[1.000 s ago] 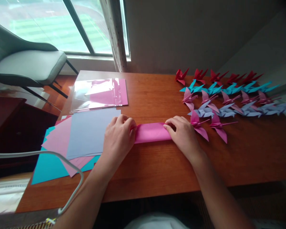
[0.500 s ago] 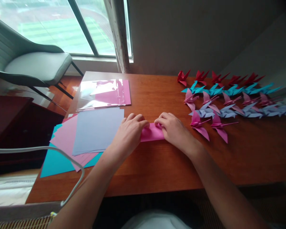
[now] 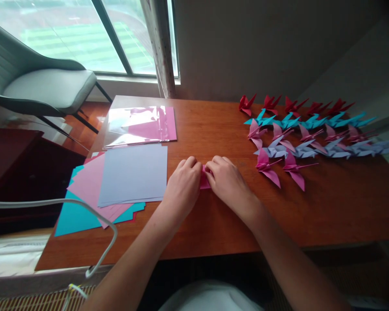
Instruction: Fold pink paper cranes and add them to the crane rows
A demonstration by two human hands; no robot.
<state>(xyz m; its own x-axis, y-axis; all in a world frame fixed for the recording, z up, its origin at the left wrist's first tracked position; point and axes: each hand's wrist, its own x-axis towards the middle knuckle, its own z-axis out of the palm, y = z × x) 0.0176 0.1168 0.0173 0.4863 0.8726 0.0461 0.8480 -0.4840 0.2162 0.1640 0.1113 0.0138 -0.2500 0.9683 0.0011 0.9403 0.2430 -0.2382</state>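
A folded piece of bright pink origami paper (image 3: 204, 181) lies low over the table between my hands, mostly covered by them. My left hand (image 3: 185, 179) is closed, its curled fingers gripping the paper's left part. From the other side my right hand (image 3: 224, 175) pinches it, fingers bent and close to the left ones. To the right stand two bright pink paper cranes (image 3: 267, 167). Left of my hands lies a stack of pale lavender paper sheets (image 3: 134, 175), partly over light pink sheets (image 3: 89, 183) and turquoise sheets (image 3: 74, 220).
Rows of red cranes (image 3: 271, 103), turquoise cranes (image 3: 290, 121), light pink cranes (image 3: 255, 133) and lavender cranes (image 3: 304, 150) fill the table's back right. A clear packet of paper (image 3: 139, 125) lies at the back left. A white cable (image 3: 52, 202) crosses the left front; a chair (image 3: 48, 88) stands beyond.
My hands have drawn closer together over the pink paper, with the right hand moving left. Less of the paper shows between them. The camera view has shifted slightly.
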